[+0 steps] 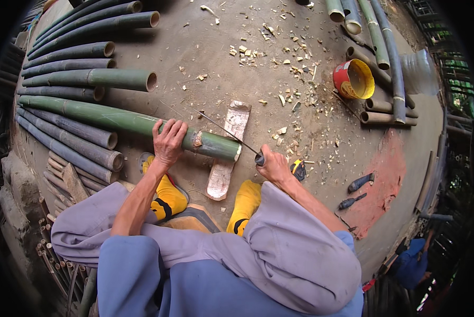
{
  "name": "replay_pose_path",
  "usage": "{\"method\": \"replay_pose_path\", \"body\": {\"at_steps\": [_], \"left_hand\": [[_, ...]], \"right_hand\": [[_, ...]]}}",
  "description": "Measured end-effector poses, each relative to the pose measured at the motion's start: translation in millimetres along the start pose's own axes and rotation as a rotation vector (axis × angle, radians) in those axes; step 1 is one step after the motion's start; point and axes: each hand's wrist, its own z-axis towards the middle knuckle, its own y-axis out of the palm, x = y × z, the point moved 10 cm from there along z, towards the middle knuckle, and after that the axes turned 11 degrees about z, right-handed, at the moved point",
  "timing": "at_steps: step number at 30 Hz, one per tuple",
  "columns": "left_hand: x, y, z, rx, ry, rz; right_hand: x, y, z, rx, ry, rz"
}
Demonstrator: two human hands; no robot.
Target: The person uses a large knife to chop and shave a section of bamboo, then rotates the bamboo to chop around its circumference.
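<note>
The left hand [168, 141] lies palm down with its fingers curled over the green bamboo pole [118, 117], bracing it a little way back from the cut end. The right hand [275, 166] is closed around the dark handle of a slim-bladed tool [227, 131], whose blade slants past the far edge of that end; whether it touches the bamboo I cannot tell.

To work the rim well, I would keep the left hand pressing firmly, clear of the blade's path, so the round pole cannot roll on the wooden block [220, 179] beneath it. Light, even strokes at a constant angle should suit the rim best, turning the pole between passes; forcing the blade could split the wall or let it slip toward the knee.

The pole lies in front of the person, its near end over the block. Its long axis runs from the far left down to the right, nearly level, with the cut end facing right and slightly toward the person.
</note>
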Motion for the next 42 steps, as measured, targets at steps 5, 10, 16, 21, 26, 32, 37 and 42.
{"method": "replay_pose_path", "body": {"at_steps": [5, 10, 16, 21, 26, 32, 37, 42], "left_hand": [[-5.3, 44.5, 29.3, -0.683, 0.146, -0.061], [-1.2, 42.8, 17.2, -0.650, 0.205, -0.094], [2.1, 25.7, 4.4, -0.472, 0.140, -0.071], [1.3, 23.8, 15.1, -0.355, 0.140, -0.067], [-0.1, 13.3, 3.1, -0.269, 0.099, -0.078], [-0.7, 21.3, 8.0, -0.306, 0.114, -0.082], [-3.7, 17.5, 8.3, -0.293, 0.100, -0.086], [0.9, 11.7, 11.1, -0.244, 0.111, -0.073]], "right_hand": [[-36.7, -23.7, -3.4, 0.052, -0.011, 0.191], [5.8, 6.1, -0.4, -0.011, 0.053, -0.014], [-30.6, -15.7, -9.4, 0.087, -0.070, 0.209], [19.4, 1.6, 3.7, 0.036, 0.006, -0.018], [-37.6, -17.5, -14.8, 0.131, -0.106, 0.263], [13.8, 10.9, -5.6, -0.003, 0.100, -0.064], [-44.8, -24.8, -20.2, 0.259, -0.147, 0.298], [40.0, 7.4, 4.4, -0.041, 0.156, -0.087]]}}
